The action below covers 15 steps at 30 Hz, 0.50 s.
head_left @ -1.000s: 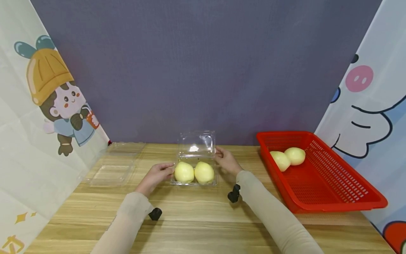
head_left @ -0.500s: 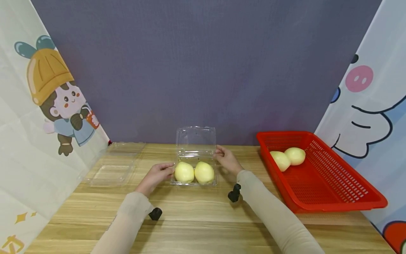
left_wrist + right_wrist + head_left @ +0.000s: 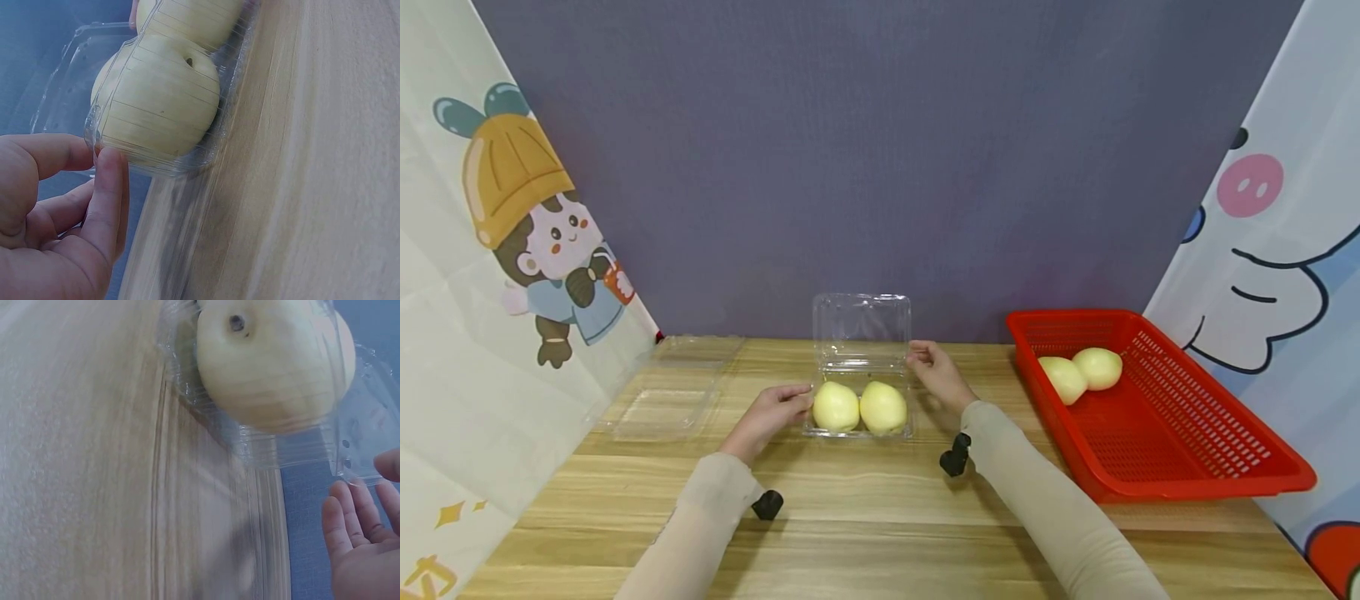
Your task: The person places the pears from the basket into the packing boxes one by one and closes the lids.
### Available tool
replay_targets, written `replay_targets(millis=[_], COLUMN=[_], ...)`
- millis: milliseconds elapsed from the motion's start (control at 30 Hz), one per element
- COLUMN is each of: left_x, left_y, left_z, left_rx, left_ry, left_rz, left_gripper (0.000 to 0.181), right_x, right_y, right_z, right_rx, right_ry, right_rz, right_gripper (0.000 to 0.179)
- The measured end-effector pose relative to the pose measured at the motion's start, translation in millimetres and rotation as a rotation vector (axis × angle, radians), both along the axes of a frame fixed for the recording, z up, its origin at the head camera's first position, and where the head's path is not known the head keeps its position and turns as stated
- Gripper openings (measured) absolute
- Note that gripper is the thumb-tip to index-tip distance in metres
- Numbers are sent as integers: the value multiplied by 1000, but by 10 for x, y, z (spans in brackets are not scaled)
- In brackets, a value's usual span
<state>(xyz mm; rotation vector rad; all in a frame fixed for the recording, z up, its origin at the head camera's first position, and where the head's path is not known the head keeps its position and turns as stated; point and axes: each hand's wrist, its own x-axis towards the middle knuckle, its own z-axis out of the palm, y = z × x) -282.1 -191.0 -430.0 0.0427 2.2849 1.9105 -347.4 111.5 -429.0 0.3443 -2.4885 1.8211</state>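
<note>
Wood tbl (image 3: 865, 533) | box (image 3: 859, 436) being pinched by L hand (image 3: 767, 421) | lid (image 3: 861, 327) being raised, R hand (image 3: 940, 379) spread | fruits (image 3: 836, 407) inside still uncovered

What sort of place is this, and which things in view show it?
Probably a staged indoor work corner: a table with a plain backdrop behind it and a cartoon sheet at each side.
</note>
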Motion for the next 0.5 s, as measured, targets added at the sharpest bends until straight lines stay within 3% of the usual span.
replay_targets(millis=[500], left_x=[-21], left_y=[-7], left_z=[-14], left_rx=[5], left_ry=[-1], left_rz=[-1], left_gripper=[46], right_x=[36], right_y=[-15], right_z=[55], right_rx=[-110], right_ry=[-62], right_rz=[6], right_gripper=[41])
